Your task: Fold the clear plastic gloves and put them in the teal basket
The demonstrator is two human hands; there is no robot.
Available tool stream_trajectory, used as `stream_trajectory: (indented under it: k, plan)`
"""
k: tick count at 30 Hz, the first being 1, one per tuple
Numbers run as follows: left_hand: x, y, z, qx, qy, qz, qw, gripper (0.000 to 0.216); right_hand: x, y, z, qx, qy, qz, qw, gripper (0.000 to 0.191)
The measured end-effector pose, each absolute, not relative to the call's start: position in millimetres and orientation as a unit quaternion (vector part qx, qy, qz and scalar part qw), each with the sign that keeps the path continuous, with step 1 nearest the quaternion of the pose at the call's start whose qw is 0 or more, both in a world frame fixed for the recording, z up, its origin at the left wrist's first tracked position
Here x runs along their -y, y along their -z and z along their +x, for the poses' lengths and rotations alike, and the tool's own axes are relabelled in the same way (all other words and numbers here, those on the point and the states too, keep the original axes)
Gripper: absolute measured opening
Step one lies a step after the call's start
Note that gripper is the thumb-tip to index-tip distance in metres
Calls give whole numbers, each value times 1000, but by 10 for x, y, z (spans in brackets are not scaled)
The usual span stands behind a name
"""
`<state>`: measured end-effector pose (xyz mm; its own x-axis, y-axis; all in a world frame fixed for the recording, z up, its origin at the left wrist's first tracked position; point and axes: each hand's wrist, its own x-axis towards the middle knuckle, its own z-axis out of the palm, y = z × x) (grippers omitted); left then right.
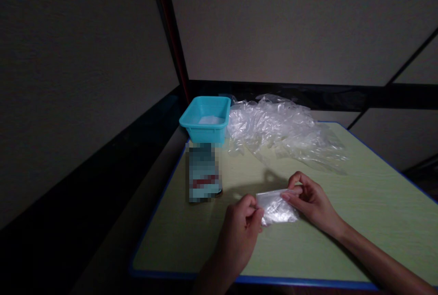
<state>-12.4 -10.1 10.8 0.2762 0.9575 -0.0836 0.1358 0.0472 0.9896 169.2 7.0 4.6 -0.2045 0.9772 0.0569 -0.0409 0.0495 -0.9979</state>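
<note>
Left hand (pixel 239 229) and right hand (pixel 312 203) pinch a bag (pixel 278 208); either loosening could drop it toward the table's (pixel 178 240) front edge

The green table (pixel 386 208) bears a turquoise tub (pixel 207 134), clear plastic (pixel 277 123) and a blurred item (pixel 204 169).

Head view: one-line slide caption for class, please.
Left hand and right hand hold a clear plastic packet over a table.

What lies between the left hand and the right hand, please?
In the head view, a small clear plastic packet spans the gap, pinched by both the left hand and the right hand.
</note>
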Motion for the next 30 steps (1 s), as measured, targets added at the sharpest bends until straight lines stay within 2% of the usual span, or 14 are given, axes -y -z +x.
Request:
stream_trajectory:
  k: [9,16,25,30]
  plan:
    - [86,-131,-151,-478,-425,553,535,15,-42,-114,1709,569,-551,-337,510,23]
    - [98,-127,-148,-472,-438,544,538,14,-51,-89,1747,643,-502,-342,466,6]
    - [108,-28,-138,-464,-419,565,539,9,-43,-91,1706,654,-466,-389,452,12]
    - [157,-46,-110,-452,-374,568,577,21,-65,-121,1716,640,-449,-397,481,8]
